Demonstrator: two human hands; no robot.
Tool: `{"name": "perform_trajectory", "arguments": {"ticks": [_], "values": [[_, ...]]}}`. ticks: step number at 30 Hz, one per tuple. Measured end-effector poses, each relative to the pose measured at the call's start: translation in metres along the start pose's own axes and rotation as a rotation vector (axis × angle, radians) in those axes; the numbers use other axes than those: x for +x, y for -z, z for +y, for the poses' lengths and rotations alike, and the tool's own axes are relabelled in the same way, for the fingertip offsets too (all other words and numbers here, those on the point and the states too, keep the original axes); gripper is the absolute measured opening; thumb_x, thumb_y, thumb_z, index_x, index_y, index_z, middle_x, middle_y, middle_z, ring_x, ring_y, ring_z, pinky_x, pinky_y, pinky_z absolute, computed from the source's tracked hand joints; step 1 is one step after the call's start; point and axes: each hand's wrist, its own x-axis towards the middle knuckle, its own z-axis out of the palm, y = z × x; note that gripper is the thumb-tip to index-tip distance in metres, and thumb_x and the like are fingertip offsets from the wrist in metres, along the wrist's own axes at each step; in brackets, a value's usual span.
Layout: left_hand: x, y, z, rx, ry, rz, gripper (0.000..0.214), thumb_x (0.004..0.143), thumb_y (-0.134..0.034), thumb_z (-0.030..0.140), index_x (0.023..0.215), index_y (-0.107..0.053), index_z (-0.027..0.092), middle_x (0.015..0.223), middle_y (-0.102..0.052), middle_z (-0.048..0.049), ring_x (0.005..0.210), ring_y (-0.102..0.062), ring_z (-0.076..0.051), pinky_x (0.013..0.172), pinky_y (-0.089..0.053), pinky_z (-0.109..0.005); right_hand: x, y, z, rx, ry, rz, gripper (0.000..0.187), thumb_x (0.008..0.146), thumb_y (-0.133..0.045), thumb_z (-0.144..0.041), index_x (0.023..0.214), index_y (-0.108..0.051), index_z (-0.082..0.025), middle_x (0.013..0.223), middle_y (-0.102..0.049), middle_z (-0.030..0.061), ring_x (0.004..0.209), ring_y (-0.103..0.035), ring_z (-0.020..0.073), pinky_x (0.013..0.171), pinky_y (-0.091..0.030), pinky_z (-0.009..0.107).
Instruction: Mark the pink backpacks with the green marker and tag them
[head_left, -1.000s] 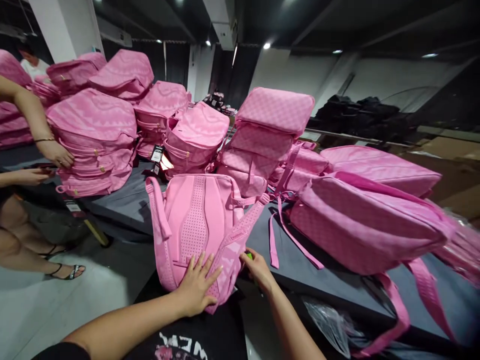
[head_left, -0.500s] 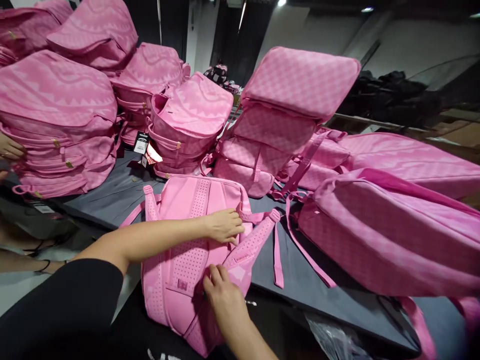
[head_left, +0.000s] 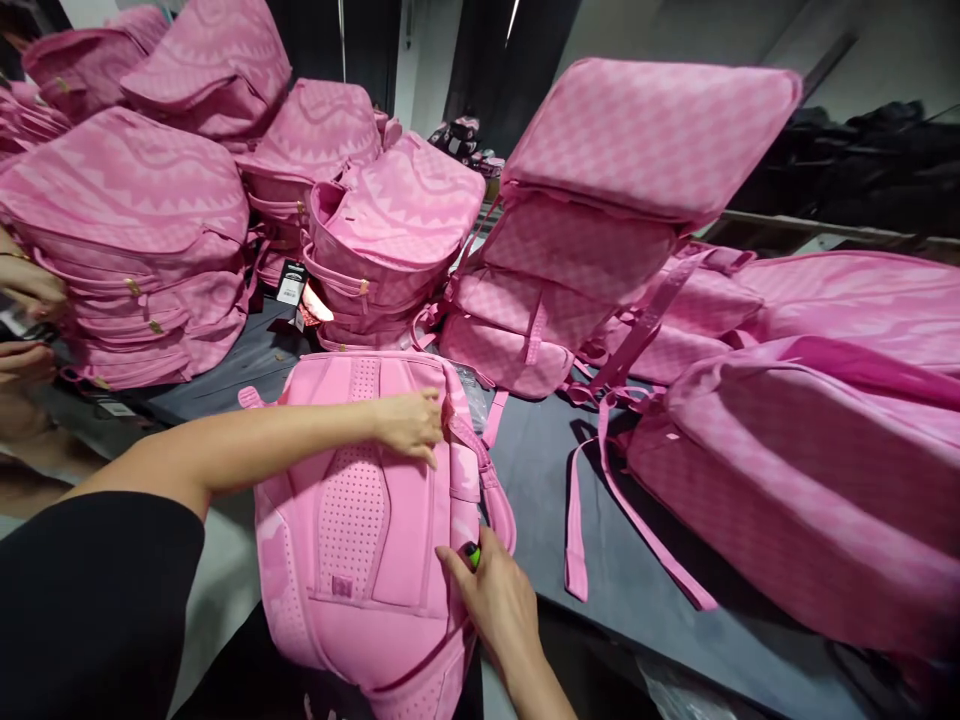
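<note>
Pink backpack point(head_left: 397, 550), 7 o'clock, is showing back panel point(head_left: 352, 510); left hand point(head_left: 409, 425) is lying over it, fingers curled, grip unclear; right hand point(head_left: 496, 598), 6 o'clock, is grasping green-tipped tool point(head_left: 472, 556). Looking unfinished: panel out, backpack unreleased.

Pink backpacks point(head_left: 142, 190) crowd a grey table point(head_left: 529, 490), a printed tag point(head_left: 291, 282) among them, a dark heap point(head_left: 877, 175) behind.

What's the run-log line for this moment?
left hand: over back panel of pink backpack | right hand: at backpack's side, holding green-tipped object | other pink bags: on grey table
</note>
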Motion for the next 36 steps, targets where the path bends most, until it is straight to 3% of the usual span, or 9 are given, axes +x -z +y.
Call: {"name": "perform_trajectory", "arguments": {"ticks": [6, 10, 17, 22, 25, 27, 30, 32, 36], "values": [[-0.034, 0.043, -0.053, 0.134, 0.214, 0.072, 0.037, 0.093, -0.054, 0.050, 0.079, -0.067, 0.019, 0.082, -0.069, -0.0060, 0.101, -0.053, -0.026, 0.110, -0.022, -0.050, 0.001, 0.032, -0.002, 0.051, 0.108, 0.108, 0.023, 0.092, -0.048, -0.033, 0.073, -0.040, -0.024, 0.067, -0.061, 0.0015, 0.063, -0.059, 0.0200, 0.057, -0.025, 0.028], [-0.033, 0.042, -0.014, 0.057, 0.224, 0.124, 0.048, 0.083, -0.060, 0.066, 0.084, -0.066, 0.018, 0.085, -0.067, -0.0059, 0.094, -0.054, -0.024, 0.099, -0.030, -0.045, -0.003, 0.059, 0.002, 0.111, 0.127, 0.038, 0.029, 0.089, -0.052, -0.034, 0.069, -0.033, -0.025, 0.058, -0.052, -0.0027, 0.055, -0.049, 0.0161, 0.055, -0.024, 0.027], [0.005, 0.004, 0.056, -0.053, 0.263, 0.114, 0.044, 0.073, -0.077, 0.056, 0.084, -0.069, 0.014, 0.083, -0.070, -0.0080, 0.086, -0.056, -0.024, 0.092, -0.035, -0.041, -0.011, 0.034, 0.016, 0.067, -0.032, -0.019, 0.020, 0.087, -0.056, -0.032, 0.071, -0.051, -0.022, 0.063, -0.062, 0.0027, 0.063, -0.061, 0.0207, 0.056, -0.029, 0.027], [0.017, -0.013, 0.062, -0.038, 0.319, 0.133, 0.040, 0.069, -0.083, 0.048, 0.084, -0.068, 0.014, 0.082, -0.070, -0.0078, 0.089, -0.058, -0.025, 0.101, -0.035, -0.044, -0.030, 0.085, 0.012, 0.610, -0.026, 0.268, 0.049, 0.088, -0.053, -0.064, 0.105, -0.068, -0.020, 0.088, -0.073, 0.0072, 0.078, -0.070, 0.0224, 0.066, -0.049, 0.029], [0.013, -0.022, 0.066, -0.018, 0.328, 0.196, 0.037, 0.069, -0.084, 0.044, 0.083, -0.067, 0.014, 0.084, -0.068, -0.0064, 0.091, -0.058, -0.024, 0.107, -0.035, -0.046, -0.022, 0.107, -0.002, 0.894, 0.051, 0.242, 0.077, 0.084, -0.039, -0.083, 0.105, -0.071, -0.017, 0.057, -0.062, 0.0006, 0.048, -0.060, 0.0165, 0.047, -0.044, 0.026], [0.010, -0.028, 0.069, -0.016, 0.336, 0.254, 0.034, 0.070, -0.084, 0.042, 0.082, -0.066, 0.015, 0.084, -0.066, -0.0050, 0.093, -0.057, -0.024, 0.109, -0.036, -0.047, -0.005, 0.102, -0.011, 1.097, 0.054, 0.223, 0.087, 0.079, -0.033, -0.090, 0.104, -0.071, -0.015, 0.046, -0.054, -0.0024, 0.039, -0.053, 0.0147, 0.043, -0.043, 0.026], [0.006, -0.035, 0.073, -0.016, 0.332, 0.348, 0.028, 0.075, -0.081, 0.040, 0.080, -0.065, 0.017, 0.083, -0.064, -0.0030, 0.095, -0.057, -0.023, 0.109, -0.038, -0.047, 0.021, 0.074, -0.022, 1.301, 0.044, 0.257, 0.075, 0.076, -0.056, -0.082, 0.111, -0.068, -0.017, 0.073, -0.073, 0.0055, 0.062, -0.068, 0.0194, 0.064, -0.056, 0.033], [0.004, -0.039, 0.074, -0.017, 0.322, 0.387, 0.026, 0.079, -0.077, 0.039, 0.080, -0.063, 0.018, 0.081, -0.063, -0.0016, 0.095, -0.056, -0.022, 0.110, -0.039, -0.047, 0.031, 0.053, -0.025, 1.231, 0.004, 0.293, 0.056, 0.073, -0.075, -0.063, 0.105, -0.069, -0.018, 0.087, -0.075, 0.0068, 0.073, -0.069, 0.0198, 0.070, -0.055, 0.034], [0.003, -0.044, 0.074, -0.028, 0.306, 0.411, 0.024, 0.083, -0.074, 0.039, 0.078, -0.062, 0.019, 0.081, -0.062, -0.0001, 0.096, -0.056, -0.021, 0.111, -0.039, -0.046, 0.034, 0.028, -0.027, 0.982, -0.125, 0.502, 0.035, 0.076, -0.076, -0.050, 0.080, -0.067, -0.017, 0.069, -0.067, 0.0005, 0.061, -0.059, 0.0149, 0.058, -0.047, 0.027]]}}
